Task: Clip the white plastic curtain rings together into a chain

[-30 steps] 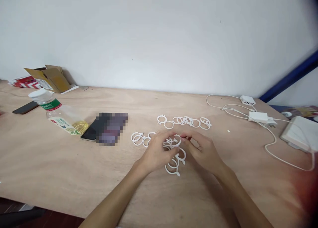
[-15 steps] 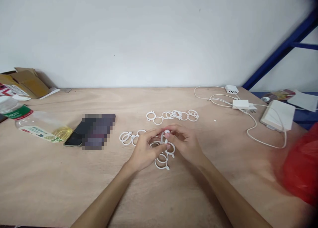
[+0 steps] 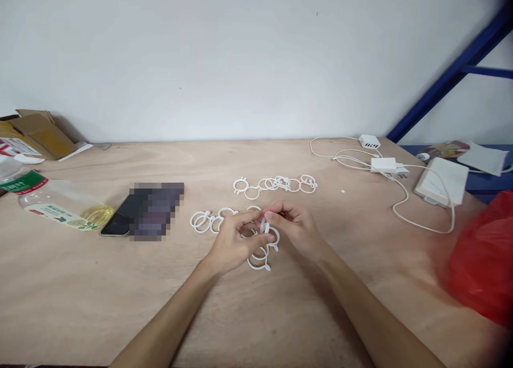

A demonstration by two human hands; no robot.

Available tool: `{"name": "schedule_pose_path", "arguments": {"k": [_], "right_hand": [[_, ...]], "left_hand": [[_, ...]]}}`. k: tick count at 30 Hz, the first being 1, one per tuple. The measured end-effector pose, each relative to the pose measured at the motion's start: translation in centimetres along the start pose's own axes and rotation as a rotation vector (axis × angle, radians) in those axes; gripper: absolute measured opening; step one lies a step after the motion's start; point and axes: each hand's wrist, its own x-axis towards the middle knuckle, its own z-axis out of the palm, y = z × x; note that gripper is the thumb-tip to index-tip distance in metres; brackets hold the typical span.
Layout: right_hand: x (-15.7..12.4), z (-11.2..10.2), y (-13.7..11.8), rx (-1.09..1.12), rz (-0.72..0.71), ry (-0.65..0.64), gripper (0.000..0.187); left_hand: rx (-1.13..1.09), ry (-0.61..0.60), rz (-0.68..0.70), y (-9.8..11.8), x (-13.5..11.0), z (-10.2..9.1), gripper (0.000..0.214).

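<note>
My left hand (image 3: 234, 242) and my right hand (image 3: 298, 229) meet over the middle of a wooden table (image 3: 80, 282). Both pinch a small white plastic ring (image 3: 265, 226), held upright between the fingertips. Under the hands lies a cluster of linked white rings (image 3: 259, 261). More white rings (image 3: 206, 221) lie just left of my left hand. A row of white rings (image 3: 276, 185) lies farther back.
A phone (image 3: 120, 221) and a lying plastic bottle (image 3: 52, 205) are at the left, with a cardboard box (image 3: 36, 133) behind. White chargers with cables (image 3: 385, 165) and a white box (image 3: 441, 181) are at the right. A red blurred thing (image 3: 481, 256) is at the right edge.
The view swung right and the red thing came in at the right. My hands lifted one ring off the cluster and turned it upright between the fingertips.
</note>
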Motion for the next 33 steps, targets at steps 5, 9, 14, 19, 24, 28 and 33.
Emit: {"name": "schedule_pose_path", "arguments": {"k": [5, 9, 14, 19, 24, 28, 33], "right_hand": [[0.6, -0.8, 0.3, -0.04, 0.027, -0.024, 0.02], [1.5, -1.9, 1.7, -0.306, -0.067, 0.281, 0.019], [3.2, -3.0, 3.6, -0.846, -0.164, 0.401, 0.031], [5.3, -3.0, 4.3, -1.224, -0.126, 0.333, 0.035], [6.8, -3.0, 4.5, -1.348, -0.128, 0.301, 0.029], [6.7, -3.1, 4.3, -1.033, -0.184, 0.378, 0.026], [5.1, -3.0, 3.4, -0.202, -0.038, 0.42, 0.031]], "left_hand": [[0.327, 0.036, 0.088, -0.4, 0.1, -0.3, 0.031], [0.621, 0.046, 0.193, -1.3, 0.0, -0.7, 0.062], [0.765, -0.048, 0.229, -0.7, -0.5, -0.5, 0.06], [0.724, 0.011, 0.268, -0.4, -0.6, -0.2, 0.051], [0.66, 0.071, 0.297, -0.9, -0.4, -0.2, 0.049], [0.605, 0.131, 0.34, -0.8, -0.3, -0.4, 0.046], [0.525, 0.239, 0.285, -0.7, -0.1, -0.5, 0.037]]}}
